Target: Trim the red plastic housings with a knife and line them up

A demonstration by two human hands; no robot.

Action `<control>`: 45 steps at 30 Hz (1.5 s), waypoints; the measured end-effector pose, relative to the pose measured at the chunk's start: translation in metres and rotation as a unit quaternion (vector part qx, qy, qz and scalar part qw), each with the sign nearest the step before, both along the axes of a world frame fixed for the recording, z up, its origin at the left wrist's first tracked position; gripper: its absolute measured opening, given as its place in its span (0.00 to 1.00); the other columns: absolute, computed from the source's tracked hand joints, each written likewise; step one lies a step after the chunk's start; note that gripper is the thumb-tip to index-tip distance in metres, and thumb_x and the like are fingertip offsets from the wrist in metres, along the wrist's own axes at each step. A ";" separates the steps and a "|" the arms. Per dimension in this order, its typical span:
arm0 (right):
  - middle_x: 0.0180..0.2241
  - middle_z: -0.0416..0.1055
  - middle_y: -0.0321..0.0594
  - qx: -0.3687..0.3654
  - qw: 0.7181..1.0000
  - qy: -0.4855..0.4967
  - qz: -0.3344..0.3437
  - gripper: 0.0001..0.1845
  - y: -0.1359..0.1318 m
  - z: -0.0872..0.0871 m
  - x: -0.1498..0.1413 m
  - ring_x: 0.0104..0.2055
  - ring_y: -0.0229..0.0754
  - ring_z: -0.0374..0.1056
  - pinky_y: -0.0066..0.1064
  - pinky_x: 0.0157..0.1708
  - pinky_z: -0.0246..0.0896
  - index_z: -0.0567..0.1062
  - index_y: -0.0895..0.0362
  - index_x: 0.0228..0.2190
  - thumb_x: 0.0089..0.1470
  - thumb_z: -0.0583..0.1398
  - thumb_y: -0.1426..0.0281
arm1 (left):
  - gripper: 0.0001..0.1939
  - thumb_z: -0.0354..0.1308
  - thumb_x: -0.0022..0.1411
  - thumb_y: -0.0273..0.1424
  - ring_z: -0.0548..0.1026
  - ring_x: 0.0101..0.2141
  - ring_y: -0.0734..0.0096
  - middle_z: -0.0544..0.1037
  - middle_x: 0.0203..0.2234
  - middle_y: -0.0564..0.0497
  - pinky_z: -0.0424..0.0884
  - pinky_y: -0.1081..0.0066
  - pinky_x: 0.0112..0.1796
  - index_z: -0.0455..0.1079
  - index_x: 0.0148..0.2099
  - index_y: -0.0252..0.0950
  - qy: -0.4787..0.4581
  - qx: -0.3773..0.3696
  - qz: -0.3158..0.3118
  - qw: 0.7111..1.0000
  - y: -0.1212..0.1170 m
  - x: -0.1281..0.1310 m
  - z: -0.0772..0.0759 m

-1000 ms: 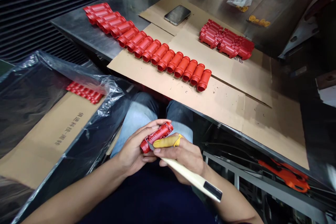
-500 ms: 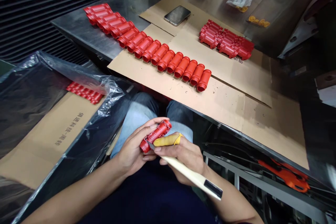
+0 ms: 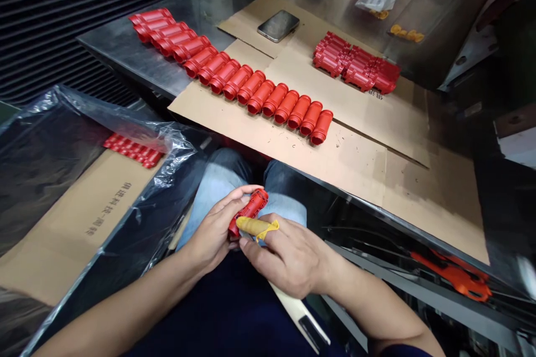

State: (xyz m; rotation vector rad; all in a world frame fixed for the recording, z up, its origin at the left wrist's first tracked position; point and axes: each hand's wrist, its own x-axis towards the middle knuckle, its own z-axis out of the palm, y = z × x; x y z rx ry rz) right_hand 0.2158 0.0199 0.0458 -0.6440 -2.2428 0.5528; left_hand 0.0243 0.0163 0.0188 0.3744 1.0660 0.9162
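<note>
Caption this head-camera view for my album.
Left hand holds a red part; right hand grips a pale-handled tool.

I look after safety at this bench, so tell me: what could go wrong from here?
The right hand holds the cream-handled tool close to the bare left hand. If its tip is sharp, a slip might cut those fingers; I can't see the tip clearly. The yellow finger cover shields just one finger, so the right thumb could be nicked too. The red part is held above the jeans, so a loosened hold might drop it.
</note>
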 end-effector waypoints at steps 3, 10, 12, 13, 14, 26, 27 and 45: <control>0.44 0.88 0.44 -0.127 0.986 0.061 0.085 0.12 -0.005 0.007 0.002 0.45 0.42 0.85 0.31 0.46 0.85 0.80 0.58 0.55 0.81 0.58 0.68 | 0.20 0.70 0.70 0.39 0.68 0.21 0.73 0.79 0.28 0.52 0.60 0.75 0.22 0.79 0.59 0.36 -0.012 -0.003 -0.015 1.000 0.003 0.002 0.000; 0.38 0.89 0.41 -0.334 0.890 0.275 0.146 0.08 -0.014 -0.004 0.009 0.41 0.42 0.88 0.31 0.46 0.86 0.85 0.54 0.45 0.73 0.71 0.63 | 0.22 0.64 0.76 0.42 0.57 0.17 0.78 0.75 0.23 0.53 0.51 0.78 0.19 0.74 0.63 0.35 -0.061 0.024 -0.024 0.998 0.005 -0.002 0.001; 0.47 0.89 0.46 -0.271 0.925 0.261 0.061 0.08 -0.013 -0.011 0.011 0.47 0.45 0.88 0.34 0.50 0.87 0.86 0.55 0.50 0.71 0.72 0.67 | 0.23 0.65 0.76 0.42 0.59 0.18 0.78 0.75 0.24 0.53 0.52 0.78 0.19 0.74 0.65 0.35 -0.053 0.020 -0.016 0.998 0.005 -0.003 0.002; 0.50 0.88 0.48 -0.230 0.942 0.243 0.032 0.10 -0.012 -0.014 0.011 0.50 0.46 0.87 0.35 0.51 0.87 0.86 0.56 0.53 0.72 0.71 0.69 | 0.24 0.66 0.75 0.42 0.59 0.18 0.77 0.76 0.24 0.53 0.53 0.78 0.19 0.74 0.65 0.34 -0.055 0.018 -0.013 0.998 0.005 -0.003 0.003; 0.53 0.87 0.50 -0.192 0.955 0.227 0.008 0.13 -0.012 -0.016 0.012 0.52 0.46 0.86 0.35 0.53 0.86 0.85 0.57 0.56 0.73 0.70 0.71 | 0.25 0.67 0.75 0.42 0.60 0.18 0.77 0.76 0.25 0.53 0.55 0.78 0.19 0.74 0.66 0.34 -0.059 0.018 -0.010 0.998 0.005 -0.003 0.003; 0.54 0.86 0.50 -0.098 0.961 0.165 -0.199 0.20 -0.015 -0.030 0.009 0.54 0.52 0.85 0.48 0.55 0.86 0.82 0.52 0.60 0.72 0.66 0.77 | 0.25 0.75 0.72 0.31 0.87 0.48 0.61 0.89 0.49 0.45 0.83 0.65 0.52 0.76 0.68 0.46 0.022 0.250 0.033 0.967 -0.007 -0.020 -0.020; 0.54 0.86 0.50 -0.095 0.962 0.167 -0.195 0.20 -0.015 -0.031 0.009 0.54 0.52 0.85 0.48 0.54 0.86 0.82 0.52 0.61 0.72 0.66 0.77 | 0.26 0.75 0.72 0.30 0.87 0.48 0.61 0.89 0.50 0.46 0.83 0.65 0.53 0.77 0.68 0.47 0.035 0.259 0.033 0.965 -0.008 -0.021 -0.022; 0.51 0.88 0.47 -0.122 0.938 0.209 -0.248 0.16 -0.012 -0.029 0.022 0.51 0.52 0.86 0.46 0.52 0.86 0.85 0.50 0.58 0.73 0.67 0.73 | 0.31 0.73 0.74 0.38 0.88 0.42 0.58 0.87 0.45 0.46 0.84 0.64 0.43 0.68 0.73 0.45 0.129 0.237 -0.014 0.963 0.005 -0.026 -0.009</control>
